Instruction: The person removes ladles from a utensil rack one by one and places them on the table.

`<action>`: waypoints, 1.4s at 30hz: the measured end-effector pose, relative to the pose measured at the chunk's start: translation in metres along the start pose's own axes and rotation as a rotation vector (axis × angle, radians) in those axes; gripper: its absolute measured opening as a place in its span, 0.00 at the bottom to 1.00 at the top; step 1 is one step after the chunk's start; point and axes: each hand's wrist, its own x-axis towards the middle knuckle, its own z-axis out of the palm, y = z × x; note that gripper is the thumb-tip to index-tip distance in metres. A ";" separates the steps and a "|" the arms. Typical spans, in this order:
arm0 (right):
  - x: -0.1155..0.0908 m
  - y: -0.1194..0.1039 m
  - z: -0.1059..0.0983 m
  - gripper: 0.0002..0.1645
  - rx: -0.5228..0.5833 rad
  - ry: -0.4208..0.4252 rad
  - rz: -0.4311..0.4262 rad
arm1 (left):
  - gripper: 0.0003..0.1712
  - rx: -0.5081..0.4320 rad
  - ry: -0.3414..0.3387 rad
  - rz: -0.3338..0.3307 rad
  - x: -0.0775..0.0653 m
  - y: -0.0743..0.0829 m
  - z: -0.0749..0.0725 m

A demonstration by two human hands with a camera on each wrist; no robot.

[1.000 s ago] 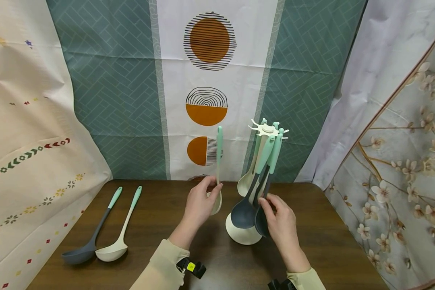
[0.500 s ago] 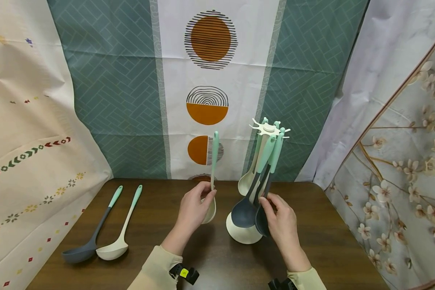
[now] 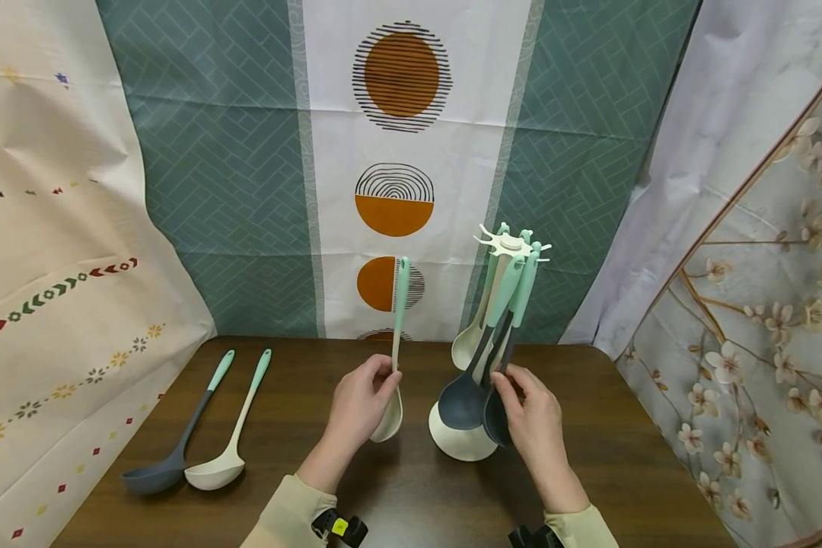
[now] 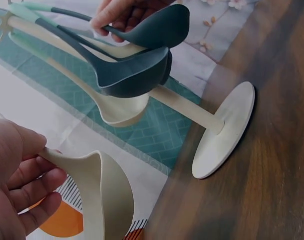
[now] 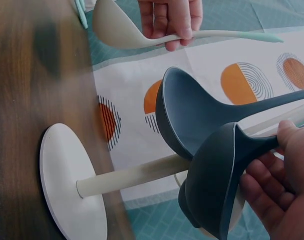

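My left hand pinches the lower stem of a cream ladle with a mint handle. That ladle stands upright in the air, bowl down, left of a cream utensil stand. My right hand pinches the neck of a dark grey ladle whose mint handle reaches up to the stand's hooked top. Another dark ladle hangs right beside it. A cream ladle hangs on the stand's far side. More utensils behind these are partly hidden.
On the left side of the wooden table lie a dark ladle and a cream ladle, both with mint handles pointing away. Patterned cloths hang behind the table and at both sides.
My left hand has moved left, lower and nearer to me with the cream ladle, away from the stand. My right hand stays at the dark ladle's neck.
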 end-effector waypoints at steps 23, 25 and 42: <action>0.002 0.002 0.002 0.06 0.008 0.009 -0.007 | 0.05 0.127 -0.033 -0.041 -0.012 -0.019 -0.017; 0.001 0.002 0.002 0.06 0.006 0.008 -0.005 | 0.05 0.151 -0.035 -0.045 -0.013 -0.023 -0.020; 0.001 0.001 0.003 0.06 0.009 0.013 0.002 | 0.05 0.247 -0.078 -0.102 -0.017 -0.043 -0.037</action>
